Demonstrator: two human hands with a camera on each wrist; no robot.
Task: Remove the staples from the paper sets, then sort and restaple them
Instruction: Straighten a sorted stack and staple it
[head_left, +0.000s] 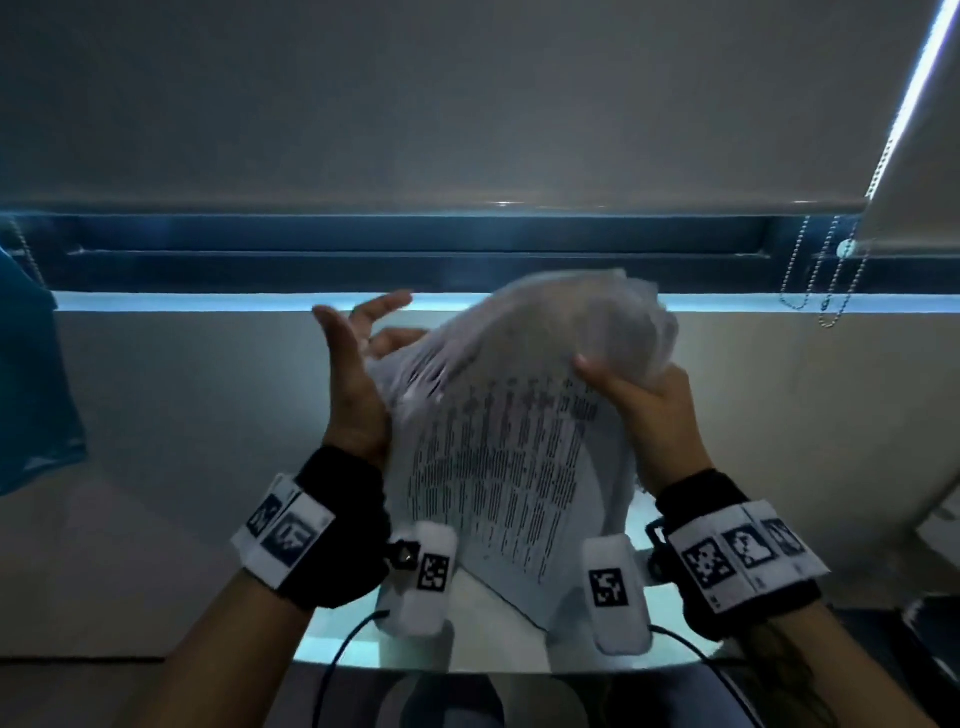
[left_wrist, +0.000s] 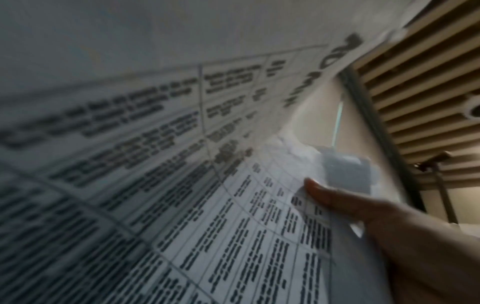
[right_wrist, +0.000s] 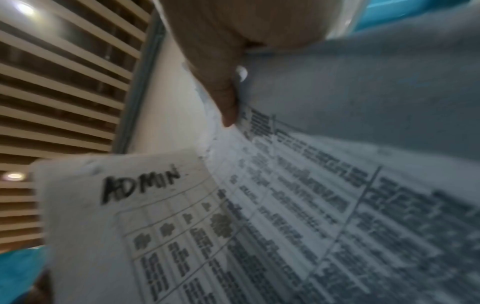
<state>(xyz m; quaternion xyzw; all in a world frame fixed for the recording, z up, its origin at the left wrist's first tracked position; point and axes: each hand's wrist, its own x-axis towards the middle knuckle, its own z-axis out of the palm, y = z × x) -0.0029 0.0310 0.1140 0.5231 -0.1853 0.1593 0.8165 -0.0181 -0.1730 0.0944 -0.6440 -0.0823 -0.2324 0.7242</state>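
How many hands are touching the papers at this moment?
2. The right hand grips the papers at their upper right edge; the left hand, fingers straight, touches their left side. Contact behind the sheets is hidden.

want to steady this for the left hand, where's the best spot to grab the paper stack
Take the paper stack by its left edge, coming in from the left with thumb on the printed face. The right hand already pinches the upper right corner, so the sheets fan and curl loose on the left, right beside the open left hand.
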